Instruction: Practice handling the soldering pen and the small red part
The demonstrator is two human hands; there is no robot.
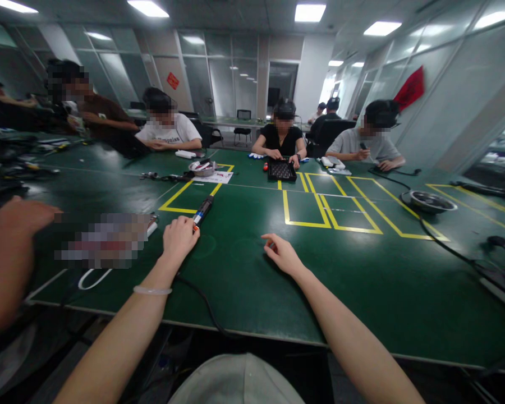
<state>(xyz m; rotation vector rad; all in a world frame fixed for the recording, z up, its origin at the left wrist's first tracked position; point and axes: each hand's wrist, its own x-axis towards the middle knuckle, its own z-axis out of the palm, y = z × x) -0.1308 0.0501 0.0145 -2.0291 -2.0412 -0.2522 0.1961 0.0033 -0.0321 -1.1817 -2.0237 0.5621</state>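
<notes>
My left hand [180, 238] is closed around the near end of a dark cylindrical tool [202, 211] with a blue band and a pale label. This tool points away from me, over the green tabletop [235, 292]. A bit of orange shows by my fingertips. From under my left wrist a black cord [202, 299] runs to the table's near edge; whether it joins the tool is hidden. To the right, my right hand [283, 253] is low over the tabletop with its fingers loosely bent and apart, nothing in them.
Yellow tape outlines [307, 224] mark the tabletop. A co-worker's hand [25, 216] is at left, near a blurred-out object [109, 241]. Across sits a person with a black tray [281, 170]. A round metal-rimmed item [432, 202] and black cable [429, 233] lie right.
</notes>
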